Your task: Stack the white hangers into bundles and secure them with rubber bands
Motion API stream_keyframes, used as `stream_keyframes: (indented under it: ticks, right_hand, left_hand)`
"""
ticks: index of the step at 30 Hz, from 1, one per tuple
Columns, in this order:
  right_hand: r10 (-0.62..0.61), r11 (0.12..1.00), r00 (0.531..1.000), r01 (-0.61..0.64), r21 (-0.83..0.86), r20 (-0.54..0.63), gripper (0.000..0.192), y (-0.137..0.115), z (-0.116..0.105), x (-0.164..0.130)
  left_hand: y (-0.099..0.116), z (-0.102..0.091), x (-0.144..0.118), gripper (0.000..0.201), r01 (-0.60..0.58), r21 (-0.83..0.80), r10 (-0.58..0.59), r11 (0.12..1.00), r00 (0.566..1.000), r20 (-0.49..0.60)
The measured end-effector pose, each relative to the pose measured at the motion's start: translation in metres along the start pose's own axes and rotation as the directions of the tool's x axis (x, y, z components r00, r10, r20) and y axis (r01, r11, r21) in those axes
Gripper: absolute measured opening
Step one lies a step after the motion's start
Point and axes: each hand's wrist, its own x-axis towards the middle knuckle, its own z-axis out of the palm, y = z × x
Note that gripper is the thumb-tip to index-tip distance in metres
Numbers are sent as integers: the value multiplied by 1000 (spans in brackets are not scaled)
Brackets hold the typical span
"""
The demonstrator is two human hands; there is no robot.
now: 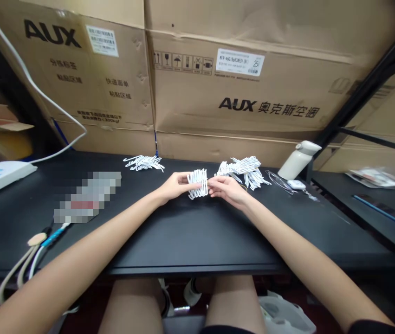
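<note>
Gripping white clips (pixel 197 183) — both hands.

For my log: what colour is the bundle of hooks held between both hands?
White; the bundle of hooks shows clearly in the head view, against the black table.

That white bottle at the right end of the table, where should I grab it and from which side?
Grip the white bottle around its mid-body, coming from its left front. It stands tilted with its cap toward the right, where a black shelf post crowds it; the body looks smooth and evenly rounded, likely easier to wrap than the cap.
</note>
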Motion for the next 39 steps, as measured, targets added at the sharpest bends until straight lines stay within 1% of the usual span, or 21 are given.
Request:
stream_keyframes:
  ticks: [2,4,7,9,10,13,15,17,19,22,25,28,32,35,39]
  right_hand:
    - [-20,999,1000,20,25,4,23,2,1,0]
    - [-9,999,1000,9,49,1,22,3,2,1]
    - [31,995,999,-27,98,-36,21,1,6,-1]
    - [70,990,996,-63,127,-55,21,0,10,-3]
    - [92,988,995,-86,129,-45,23,-1,11,-4]
    - [125,988,992,-127,90,34,27,0,16,-7]
    - [104,992,992,-109,63,76,29,1,18,-8]
    - [71,996,994,-76,47,83,29,4,20,-8]
    - [60,998,994,-62,19,91,28,6,21,-9]
    - [78,996,993,-74,-46,91,29,9,22,-10]
    - [95,991,993,-89,-102,63,29,8,23,-11]
    - [96,989,994,-89,-119,48,30,5,23,-11]
    - [98,990,995,-96,-107,18,29,4,25,-11]
    - [96,987,995,-99,-126,-25,32,5,28,-12]
    - [56,974,995,-73,-215,-83,36,7,31,-12]
  left_hand:
    - [2,-1,-1,44,42,-38,-41,998,999,26]
    - [3,-3,-2,44,90,-85,-86,992,995,52]
    - [3,-3,-2,45,126,-146,-121,981,992,38]
    - [2,-2,-2,45,122,-176,-121,977,992,18]
    - [2,-1,-1,45,113,-188,-113,976,994,11]
    - [0,2,-1,45,61,-206,-64,977,998,-7]
    - [0,3,-1,45,22,-189,-28,982,999,-29]
    - [1,3,-2,46,14,-156,-21,988,999,-46]
    - [2,3,-2,50,43,-115,-50,992,997,-56]
    - [5,3,-3,51,100,-38,-102,994,994,-50]
    - [6,4,-3,47,134,-17,-135,991,990,-41]
    - [6,4,-3,46,167,-60,-170,984,985,-39]
    - [6,6,-3,46,156,-63,-158,986,987,-18]
    - [6,7,-4,48,148,-30,-149,989,988,-41]
    - [5,9,-3,51,152,5,-151,988,984,-97]
